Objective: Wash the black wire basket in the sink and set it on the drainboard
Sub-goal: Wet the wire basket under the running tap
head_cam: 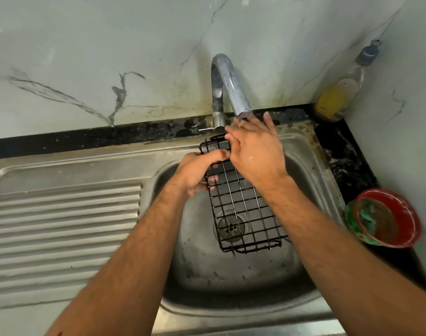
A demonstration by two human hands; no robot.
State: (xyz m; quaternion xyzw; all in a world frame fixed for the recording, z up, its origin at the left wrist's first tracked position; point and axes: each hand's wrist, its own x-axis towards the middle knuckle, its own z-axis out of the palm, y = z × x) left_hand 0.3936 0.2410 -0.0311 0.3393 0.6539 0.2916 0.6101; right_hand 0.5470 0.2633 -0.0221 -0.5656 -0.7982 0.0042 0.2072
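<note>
I am watching my left hand point(199, 171) gripping the left edge of the black wire grid basket point(241, 202), thumb lying over the top wires and fingers curling underneath, holding it tilted over the round stainless steel sink bowl point(231, 275). The basket's far end is sitting just under the curved chrome tap point(227, 86), and its near end is hanging above the metal drain strainer point(231, 228). My right hand point(255, 151) is lying flat on the basket's upper part, fingers straight and spread, grasping nothing, its fingertips reaching right below the spout. To the left, the ribbed steel drainboard point(64, 229) is joining the sink bowl. At the back right corner of the black stone bench point(338, 146), a clear bottle of yellow liquid point(340, 93) is standing against the wall; along the right edge, a red plastic bowl point(386, 218) holding a green scrubber is tilting beside the sink.
</note>
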